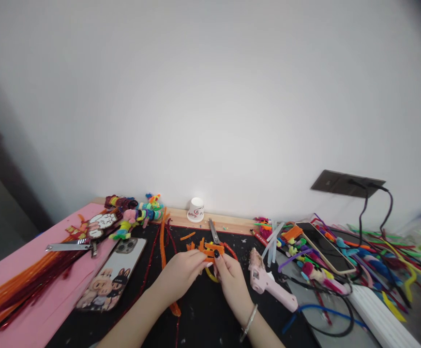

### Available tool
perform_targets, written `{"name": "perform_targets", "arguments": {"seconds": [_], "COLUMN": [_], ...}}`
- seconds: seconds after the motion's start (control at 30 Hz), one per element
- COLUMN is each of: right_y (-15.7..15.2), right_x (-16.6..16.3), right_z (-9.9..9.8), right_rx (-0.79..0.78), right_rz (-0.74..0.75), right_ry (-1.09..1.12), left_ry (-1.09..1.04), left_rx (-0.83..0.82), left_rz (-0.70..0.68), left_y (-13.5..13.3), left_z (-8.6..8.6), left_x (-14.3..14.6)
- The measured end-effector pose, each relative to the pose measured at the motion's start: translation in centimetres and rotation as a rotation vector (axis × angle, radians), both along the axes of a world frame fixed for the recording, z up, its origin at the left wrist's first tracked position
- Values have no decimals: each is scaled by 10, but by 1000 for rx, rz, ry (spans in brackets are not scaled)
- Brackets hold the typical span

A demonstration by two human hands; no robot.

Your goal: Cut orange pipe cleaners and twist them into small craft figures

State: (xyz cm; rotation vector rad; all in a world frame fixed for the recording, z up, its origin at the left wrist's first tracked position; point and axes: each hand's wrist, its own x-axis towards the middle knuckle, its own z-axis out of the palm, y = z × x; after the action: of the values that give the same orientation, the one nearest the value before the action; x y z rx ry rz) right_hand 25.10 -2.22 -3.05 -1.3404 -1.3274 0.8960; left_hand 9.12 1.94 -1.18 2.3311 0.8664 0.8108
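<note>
My left hand and my right hand meet over the black mat, both pinched on a small bundle of orange pipe cleaner pieces. A yellow piece curls just below the fingers. Scissors lie right behind the bundle. Long orange pipe cleaners lie to the left of my left hand. A bracelet sits on my right wrist.
A pink glue gun lies right of my right hand, its cord looping forward. Phones lie at left and right. Piled coloured pipe cleaners fill the right. A white paper cup stands by the wall. Pink sheet at left.
</note>
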Motion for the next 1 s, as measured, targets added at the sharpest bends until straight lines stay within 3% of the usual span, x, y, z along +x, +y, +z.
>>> {"name": "perform_targets", "arguments": {"seconds": [0.23,0.4,0.63,0.87,0.93,1.0], "right_y": [2,0,-1,-2,-3,-4], "right_x": [1,-2,0,1,1,2], "right_z": [-1,3,4,9,13,14], "right_rx": [-20,-26,16,43,68,98], "right_rz": [67,164,210,201,189,85], "right_ry": [112,204,-21,-183,-241,-324], "left_ry": [-138,-424,-668,-619,-638,-689], "left_rx": [-200,-587,-815,-851,-849,-857], "left_rz": [-25,-9,105,29,75,181], "left_y": [2,2,8,5,6,8], "left_z": [-1,-5,-6,-4,-4,-4], "left_x": [2,10,12,10,10,9]}}
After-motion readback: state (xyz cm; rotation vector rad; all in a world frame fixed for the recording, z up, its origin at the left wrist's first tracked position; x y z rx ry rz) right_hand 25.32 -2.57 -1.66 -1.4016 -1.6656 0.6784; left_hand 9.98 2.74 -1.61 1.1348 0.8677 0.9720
